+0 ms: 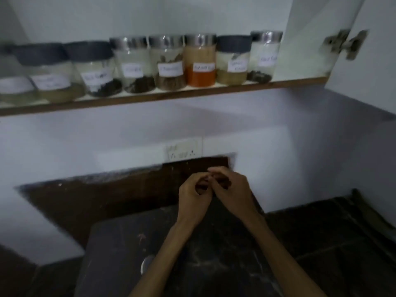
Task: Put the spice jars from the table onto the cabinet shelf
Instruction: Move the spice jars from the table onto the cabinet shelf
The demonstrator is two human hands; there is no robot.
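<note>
Several labelled spice jars stand in a row on the cabinet shelf [162,99], among them one with orange powder [200,61], a dark-lidded jar [233,60] to its right and a steel-lidded jar [264,56] at the right end. My left hand [194,195] and my right hand [232,189] meet low over the dark table [120,249], fingertips touching each other, fingers loosely curled. Neither hand holds a jar. No jar shows on the table.
An open cabinet door [364,50] with a hinge [345,43] hangs at the upper right. A wall socket plate [184,150] sits below the shelf, above a dark recess [107,194]. A dark counter [342,232] lies at the right.
</note>
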